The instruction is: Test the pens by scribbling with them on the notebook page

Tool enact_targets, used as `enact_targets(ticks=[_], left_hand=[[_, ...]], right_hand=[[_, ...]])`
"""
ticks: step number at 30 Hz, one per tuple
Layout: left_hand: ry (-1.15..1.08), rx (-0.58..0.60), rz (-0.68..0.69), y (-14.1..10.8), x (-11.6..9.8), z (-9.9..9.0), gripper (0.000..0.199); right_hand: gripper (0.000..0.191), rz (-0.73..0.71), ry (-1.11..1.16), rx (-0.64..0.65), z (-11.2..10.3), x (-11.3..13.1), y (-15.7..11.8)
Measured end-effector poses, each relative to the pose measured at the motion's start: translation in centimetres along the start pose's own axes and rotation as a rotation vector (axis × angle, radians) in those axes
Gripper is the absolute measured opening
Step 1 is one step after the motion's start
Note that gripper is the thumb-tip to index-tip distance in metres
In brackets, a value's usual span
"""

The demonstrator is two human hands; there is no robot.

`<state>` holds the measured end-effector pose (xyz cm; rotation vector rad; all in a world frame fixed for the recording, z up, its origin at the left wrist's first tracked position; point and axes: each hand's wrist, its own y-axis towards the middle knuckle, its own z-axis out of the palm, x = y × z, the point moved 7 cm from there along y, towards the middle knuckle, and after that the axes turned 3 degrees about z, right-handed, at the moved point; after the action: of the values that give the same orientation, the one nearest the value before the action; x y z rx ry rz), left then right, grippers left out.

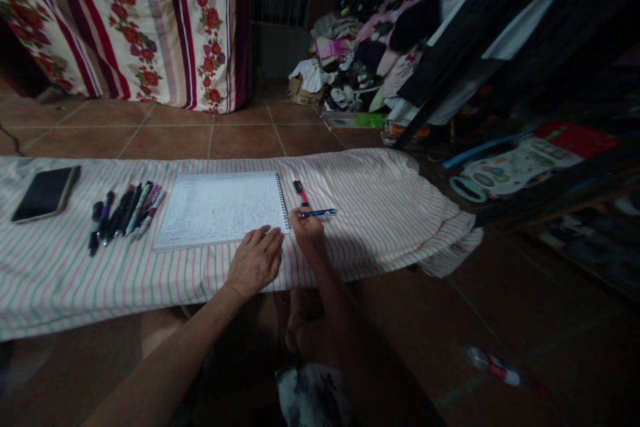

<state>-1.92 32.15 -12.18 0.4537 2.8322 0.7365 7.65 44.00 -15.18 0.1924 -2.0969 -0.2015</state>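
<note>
A spiral notebook lies flat on a striped cloth, its coil along the right edge and its page covered in faint marks. My left hand rests palm down over the notebook's lower right corner, fingers stretched out. Beside the coil, my right hand is closed around a blue pen, which points off to the right. Just beyond that pen lies a red and black pen on the cloth. Left of the notebook is a loose bunch of several pens and markers.
A dark-screened phone lies at the far left of the cloth. Behind is a tiled floor with a floral curtain. Heaped clothes stand at the back right. A plastic bottle lies on the floor at lower right.
</note>
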Motion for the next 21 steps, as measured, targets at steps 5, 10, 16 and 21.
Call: enact_targets(ticks=[5, 10, 16, 21], left_hand=[[0.009, 0.017, -0.004, 0.1, 0.0, -0.1, 0.034], [0.014, 0.022, -0.009, 0.1, 0.0, 0.0, 0.035], [0.008, 0.026, -0.006, 0.1, 0.0, 0.1, 0.035], [0.010, 0.028, -0.005, 0.2, -0.1, 0.1, 0.035]], right_hand=[[0.022, 0.045, 0.082, 0.028, -0.2, 0.1, -0.1], [0.021, -0.008, 0.105, 0.052, -0.4, 1.0, -0.3], [0.022, -0.049, 0.069, 0.085, 0.0, 1.6, -0.4], [0.024, -0.052, 0.010, 0.071, 0.0, 1.5, -0.3]])
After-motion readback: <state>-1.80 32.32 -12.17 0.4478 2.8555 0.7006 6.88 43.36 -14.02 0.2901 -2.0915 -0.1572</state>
